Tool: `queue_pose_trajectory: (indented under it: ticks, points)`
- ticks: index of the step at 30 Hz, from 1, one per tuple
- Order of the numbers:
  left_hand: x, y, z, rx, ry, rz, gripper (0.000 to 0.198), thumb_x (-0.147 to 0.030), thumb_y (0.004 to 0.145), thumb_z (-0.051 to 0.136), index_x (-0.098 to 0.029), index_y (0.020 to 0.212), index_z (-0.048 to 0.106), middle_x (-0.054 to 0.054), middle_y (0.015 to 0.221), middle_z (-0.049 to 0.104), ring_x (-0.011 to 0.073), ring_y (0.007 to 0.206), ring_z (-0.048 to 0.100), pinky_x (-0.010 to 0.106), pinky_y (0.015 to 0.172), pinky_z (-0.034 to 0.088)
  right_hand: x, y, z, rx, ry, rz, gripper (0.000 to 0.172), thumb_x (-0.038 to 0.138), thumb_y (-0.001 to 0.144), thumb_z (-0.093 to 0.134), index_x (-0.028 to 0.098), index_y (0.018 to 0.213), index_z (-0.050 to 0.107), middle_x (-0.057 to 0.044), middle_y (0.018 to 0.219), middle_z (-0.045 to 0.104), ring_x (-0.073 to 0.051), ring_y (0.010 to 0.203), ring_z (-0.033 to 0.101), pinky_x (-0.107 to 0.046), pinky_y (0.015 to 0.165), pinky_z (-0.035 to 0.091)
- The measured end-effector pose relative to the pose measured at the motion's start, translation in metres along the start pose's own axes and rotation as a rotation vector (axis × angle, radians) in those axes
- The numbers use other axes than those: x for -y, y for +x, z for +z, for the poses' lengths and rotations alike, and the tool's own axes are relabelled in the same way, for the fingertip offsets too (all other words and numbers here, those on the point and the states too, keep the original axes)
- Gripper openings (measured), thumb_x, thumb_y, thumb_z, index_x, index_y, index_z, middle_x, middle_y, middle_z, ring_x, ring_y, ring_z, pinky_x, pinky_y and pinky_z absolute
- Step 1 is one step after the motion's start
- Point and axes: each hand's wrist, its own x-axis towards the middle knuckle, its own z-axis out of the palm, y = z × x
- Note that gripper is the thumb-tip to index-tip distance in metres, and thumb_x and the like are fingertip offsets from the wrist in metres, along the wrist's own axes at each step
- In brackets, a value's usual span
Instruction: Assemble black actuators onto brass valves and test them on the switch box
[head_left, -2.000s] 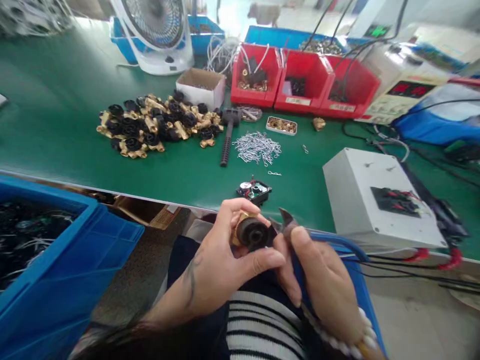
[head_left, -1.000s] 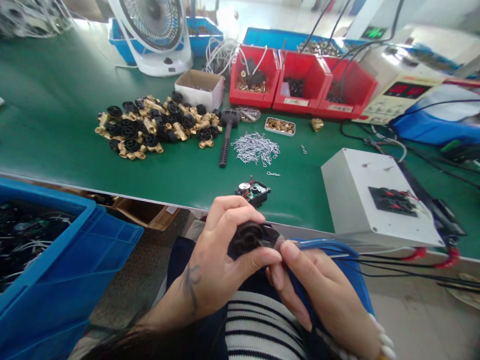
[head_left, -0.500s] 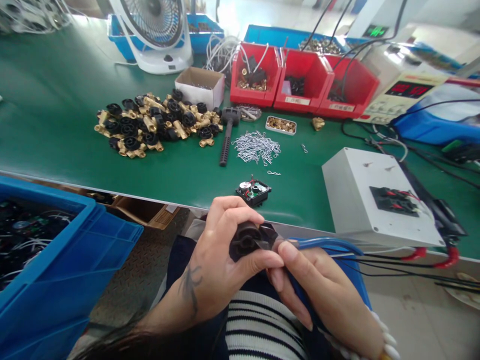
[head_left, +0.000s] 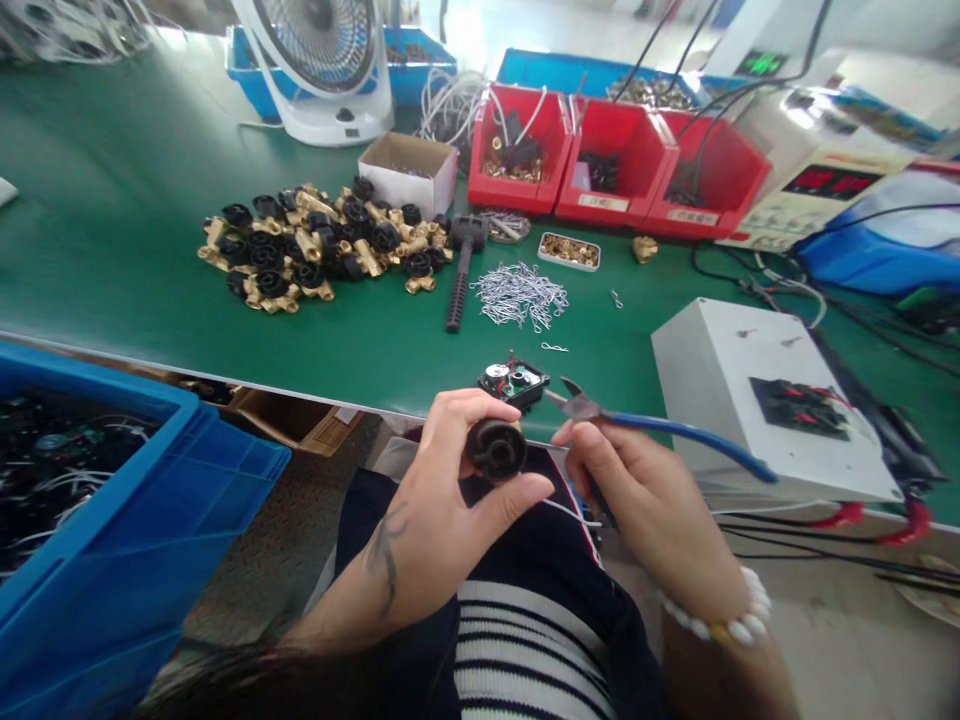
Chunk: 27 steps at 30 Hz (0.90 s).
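Observation:
My left hand is closed around a brass valve with a round black plastic collar, its hollow end turned up towards me. In my right hand is a pair of blue-handled cutting pliers, jaws parted and pointing left, apart from the collar. Just beyond my hands, near the table's front edge, lies an open black housing with a green circuit board and red wires. A thin white cable hangs below the collar.
Brass valves with black collars are heaped at left. A black mallet, a pile of metal clips and a tray of brass bits lie mid-table. Red bins stand behind; a grey box is right, a blue crate left.
The pliers have moved up and right, away from the black collar, and their jaws now show. My left hand keeps its hold and stays nearly in place.

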Motion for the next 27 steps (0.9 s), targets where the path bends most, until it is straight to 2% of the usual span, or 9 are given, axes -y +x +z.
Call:
queue_pose_trajectory:
  ticks: [4, 8, 11, 14, 16, 18, 23, 25, 27]
  points:
    - [0.0, 0.001, 0.001, -0.014, -0.072, 0.034, 0.033, -0.031, 0.088, 0.071, -0.03, 0.117, 0.055, 0.002, 0.118, 0.051, 0.0186, 0.108, 0.056, 0.03, 0.093, 0.048, -0.04, 0.03, -0.012, -0.187, -0.498, 0.151, 0.029, 0.04, 0.093, 0.05, 0.017, 0.097, 0.067, -0.008, 0.076, 0.067, -0.022, 0.066, 0.059, -0.031, 0.061, 0.038]
    - [-0.002, 0.002, 0.001, -0.029, -0.103, 0.049, 0.035, -0.027, 0.084, 0.075, -0.031, 0.115, 0.059, 0.001, 0.117, 0.054, 0.0201, 0.109, 0.058, 0.033, 0.097, 0.047, -0.068, 0.046, -0.015, -0.271, -0.644, 0.186, 0.035, 0.036, 0.09, 0.054, 0.013, 0.113, 0.067, -0.016, 0.096, 0.068, -0.03, 0.084, 0.064, -0.039, 0.072, 0.047]
    - [-0.003, 0.003, 0.002, -0.062, -0.083, 0.071, 0.034, -0.029, 0.082, 0.077, -0.03, 0.112, 0.062, 0.001, 0.115, 0.058, 0.0213, 0.113, 0.057, 0.034, 0.102, 0.043, -0.064, 0.038, -0.009, -0.368, -0.442, -0.021, 0.032, 0.04, 0.087, 0.06, 0.014, 0.105, 0.069, -0.016, 0.102, 0.065, -0.03, 0.093, 0.063, -0.045, 0.084, 0.05]
    - [-0.001, 0.003, 0.008, -0.094, -0.129, 0.074, 0.034, -0.043, 0.081, 0.075, -0.029, 0.109, 0.064, 0.002, 0.117, 0.058, 0.0216, 0.118, 0.053, 0.032, 0.103, 0.042, -0.043, 0.013, 0.01, -0.13, 0.148, -0.163, 0.038, 0.046, 0.087, 0.066, 0.022, 0.116, 0.063, -0.01, 0.109, 0.066, -0.023, 0.095, 0.065, -0.039, 0.086, 0.054]
    - [-0.001, 0.003, 0.014, -0.098, -0.194, 0.039, 0.037, -0.051, 0.082, 0.071, -0.028, 0.11, 0.065, 0.004, 0.121, 0.056, 0.0218, 0.121, 0.052, 0.031, 0.101, 0.045, -0.028, -0.004, 0.027, 0.063, 0.487, -0.151, 0.049, 0.049, 0.082, 0.072, 0.028, 0.124, 0.058, -0.007, 0.115, 0.067, -0.021, 0.097, 0.067, -0.035, 0.085, 0.056]
    - [-0.002, 0.002, 0.021, -0.086, -0.256, 0.003, 0.039, -0.054, 0.084, 0.067, -0.026, 0.111, 0.065, 0.005, 0.123, 0.057, 0.0226, 0.123, 0.053, 0.031, 0.099, 0.048, -0.017, -0.016, 0.041, 0.104, 0.649, -0.114, 0.054, 0.049, 0.08, 0.075, 0.028, 0.126, 0.057, -0.006, 0.117, 0.067, -0.02, 0.099, 0.067, -0.032, 0.085, 0.057]
    - [-0.002, 0.005, 0.028, -0.033, -0.521, -0.143, 0.015, -0.035, 0.093, 0.06, -0.021, 0.096, 0.066, 0.004, 0.12, 0.064, 0.0202, 0.111, 0.06, 0.032, 0.096, 0.05, -0.015, -0.019, 0.038, 0.115, 0.569, -0.179, 0.041, 0.035, 0.086, 0.072, 0.028, 0.124, 0.059, -0.004, 0.119, 0.067, -0.019, 0.104, 0.066, -0.03, 0.092, 0.055]
    - [0.003, 0.011, 0.023, -0.066, -0.591, -0.175, 0.02, -0.028, 0.096, 0.052, -0.02, 0.081, 0.063, 0.003, 0.107, 0.067, 0.018, 0.103, 0.062, 0.03, 0.091, 0.05, -0.017, -0.017, 0.025, 0.15, 0.383, -0.262, 0.038, 0.03, 0.085, 0.073, 0.028, 0.121, 0.061, -0.004, 0.117, 0.068, -0.019, 0.104, 0.065, -0.031, 0.094, 0.053]
    - [0.009, 0.021, 0.013, -0.152, -0.466, -0.13, 0.028, -0.03, 0.099, 0.046, -0.02, 0.078, 0.061, 0.002, 0.093, 0.067, 0.0163, 0.093, 0.063, 0.029, 0.086, 0.05, -0.02, -0.013, 0.011, 0.061, 0.247, -0.294, 0.04, 0.032, 0.086, 0.071, 0.028, 0.124, 0.06, -0.005, 0.117, 0.067, -0.02, 0.101, 0.065, -0.031, 0.091, 0.053]
